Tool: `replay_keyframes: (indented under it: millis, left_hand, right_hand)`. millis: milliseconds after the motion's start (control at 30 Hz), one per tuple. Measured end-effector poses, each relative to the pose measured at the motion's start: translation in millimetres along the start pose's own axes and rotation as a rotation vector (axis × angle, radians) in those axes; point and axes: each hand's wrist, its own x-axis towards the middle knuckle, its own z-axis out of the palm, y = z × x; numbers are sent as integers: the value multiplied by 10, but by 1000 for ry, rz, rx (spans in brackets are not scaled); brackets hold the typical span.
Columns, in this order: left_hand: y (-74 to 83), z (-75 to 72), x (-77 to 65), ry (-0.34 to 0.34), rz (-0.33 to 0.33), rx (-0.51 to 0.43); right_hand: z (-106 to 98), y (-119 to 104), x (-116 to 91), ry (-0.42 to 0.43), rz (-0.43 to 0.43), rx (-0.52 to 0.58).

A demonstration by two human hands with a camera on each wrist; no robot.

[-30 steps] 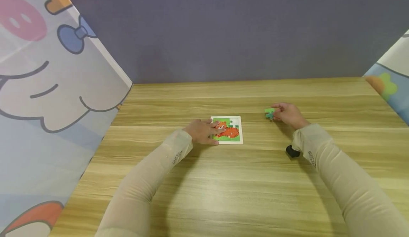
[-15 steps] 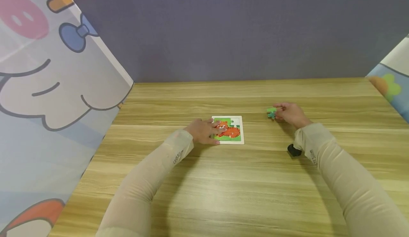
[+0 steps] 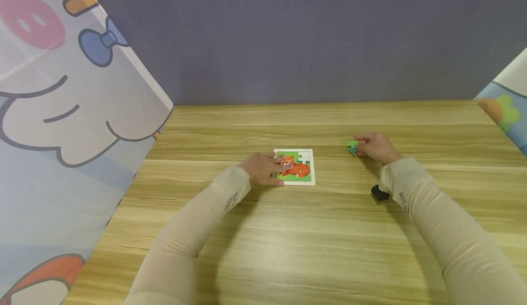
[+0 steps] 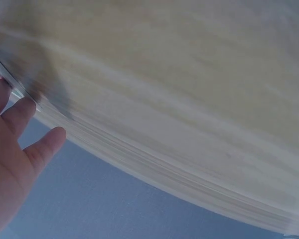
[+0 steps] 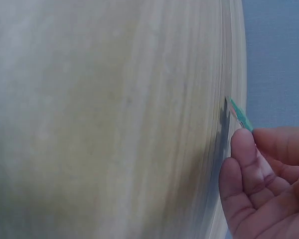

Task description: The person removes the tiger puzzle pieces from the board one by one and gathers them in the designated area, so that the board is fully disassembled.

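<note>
A small jigsaw puzzle (image 3: 304,179) with a white frame and an orange tiger on green lies mid-table in the head view. Its upper right corner shows a white gap. My left hand (image 3: 261,168) rests on the puzzle's left side, fingers spread across the tiger. In the left wrist view, the fingers of that left hand (image 4: 15,144) reach toward the puzzle's edge at far left. To the right, my right hand (image 3: 375,147) pinches a green and teal puzzle piece (image 3: 352,147) between thumb and fingers. The right wrist view shows this puzzle piece (image 5: 241,114) edge-on, tilted.
The wood-grain table (image 3: 288,232) runs back to a dark grey-blue wall panel (image 3: 321,40). A cartoon-printed panel (image 3: 94,108) stands along the left, another printed panel (image 3: 504,108) at the right. A black device (image 3: 379,193) sits at the right wrist.
The puzzle piece has turned slightly in my right hand's fingers. The left hand stays on the puzzle. The whole head view has shifted a little.
</note>
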Motion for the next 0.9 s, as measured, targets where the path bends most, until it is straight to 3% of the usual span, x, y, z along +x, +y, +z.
replay_keyframes:
  millis: [400, 900]
  left_hand:
    - [10, 22, -16, -10, 18, -20]
    - [-29, 16, 26, -18, 16, -12]
  right_hand:
    - [-31, 85, 44, -15, -34, -249]
    - [-63, 39, 25, -5, -45, -230]
